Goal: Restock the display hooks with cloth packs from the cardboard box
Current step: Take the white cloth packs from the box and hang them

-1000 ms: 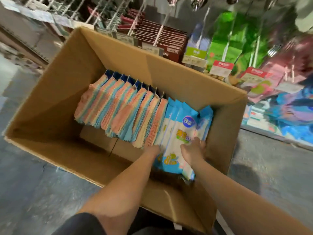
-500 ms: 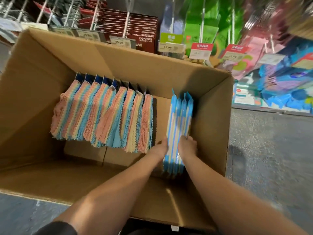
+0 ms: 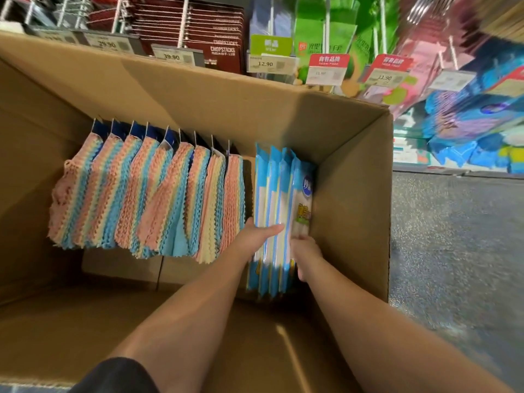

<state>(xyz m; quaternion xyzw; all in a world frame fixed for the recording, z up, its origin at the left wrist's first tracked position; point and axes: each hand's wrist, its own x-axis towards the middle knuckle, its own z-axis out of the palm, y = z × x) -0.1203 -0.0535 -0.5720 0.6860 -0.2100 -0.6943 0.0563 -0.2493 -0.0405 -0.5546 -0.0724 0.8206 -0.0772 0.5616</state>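
Observation:
A large open cardboard box [image 3: 351, 199] stands on the floor below me. Inside it, a row of pink, blue and yellow cloth packs [image 3: 147, 194] with dark blue header cards leans along the back left. At the box's right end stands a bundle of blue and white plastic packs [image 3: 276, 194]. My left hand [image 3: 256, 236] grips the bundle's left side with the thumb laid across its top edge. On the right side of the bundle, my right hand [image 3: 307, 251] holds it between the packs and the box wall.
Display hooks above the box carry dark red chopstick packs [image 3: 198, 32], green packs [image 3: 326, 26], pink packs [image 3: 419, 52] and blue packs [image 3: 476, 114], with price tags [image 3: 265, 63] in front. Grey speckled floor [image 3: 453, 251] lies to the right.
Both hands squeezed the fanned blue and white packs into one upright bundle and shifted it toward the box's right wall. My left thumb now lies over its top.

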